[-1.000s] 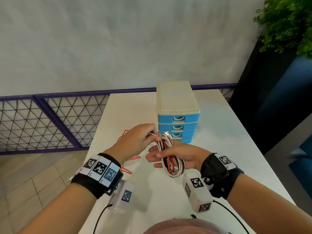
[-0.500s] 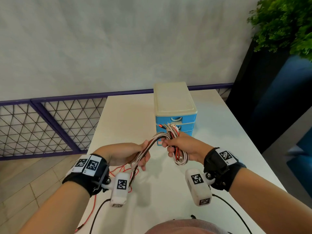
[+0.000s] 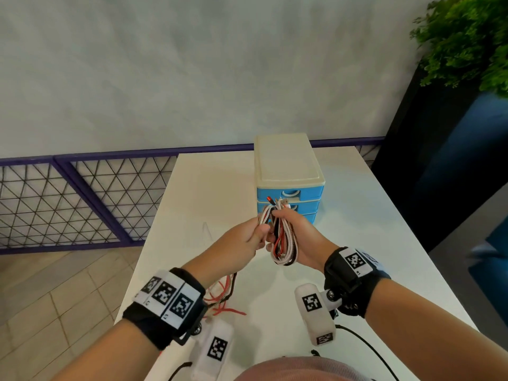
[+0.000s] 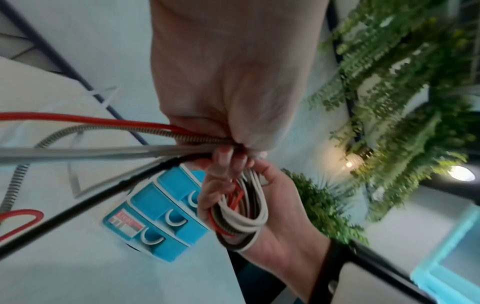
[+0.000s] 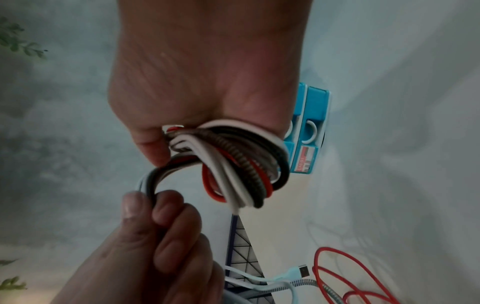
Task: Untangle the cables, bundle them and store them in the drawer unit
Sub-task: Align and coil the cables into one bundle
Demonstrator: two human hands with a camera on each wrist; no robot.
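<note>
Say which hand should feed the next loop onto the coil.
Left, probably. The left hand already pinches the loose cable strands trailing to the table, beside the coil. The right hand is busy gripping that coil.

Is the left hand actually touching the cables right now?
Touching. In the left wrist view the left hand pinches the loose cable strands between its fingertips; the right wrist view shows the same fingers curled round them beside the coiled bundle.
</note>
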